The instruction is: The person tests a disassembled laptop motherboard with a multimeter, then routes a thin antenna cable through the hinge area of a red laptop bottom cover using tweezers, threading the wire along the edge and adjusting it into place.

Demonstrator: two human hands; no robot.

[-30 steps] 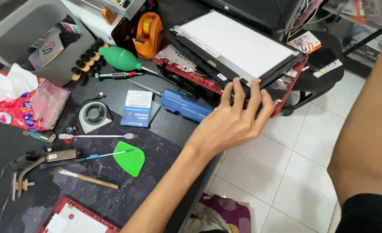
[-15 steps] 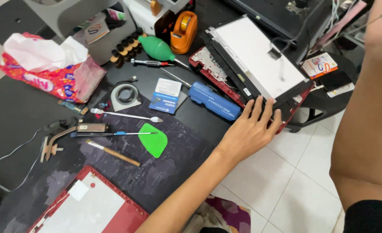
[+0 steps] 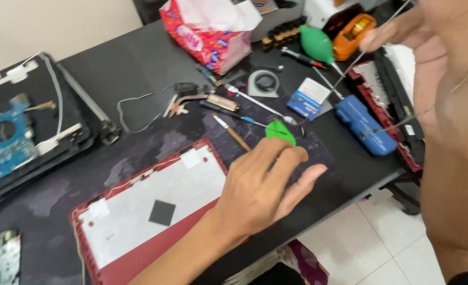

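My left hand (image 3: pixel 265 184) reaches in from the bottom over the black table (image 3: pixel 139 68). Its loosely curled fingers are apart and hover at a green triangular pick (image 3: pixel 280 131), with the fingertips just short of it or touching it. It holds nothing. Left of the hand lies a red laptop lid (image 3: pixel 112 269), white inner side up, with a small black square (image 3: pixel 162 212) on it. My right hand (image 3: pixel 429 42) is raised close to the camera at the upper right and is blurred. Thin wires cross in front of it, and its grip is hidden.
Around the pick lie a wooden-handled brush (image 3: pixel 233 134), a metal spudger (image 3: pixel 260 105), a hinge part (image 3: pixel 192 97), a blue box (image 3: pixel 365 124) and a blue-white packet (image 3: pixel 308 97). Behind are a tissue pack (image 3: pixel 213 31), green blower (image 3: pixel 318 43) and orange tape dispenser (image 3: pixel 353 34). An opened laptop base (image 3: pixel 12 137) sits left.
The view has swung left. My left hand left the laptop at the table's right edge and came to the green pick. My right hand rose before the camera.
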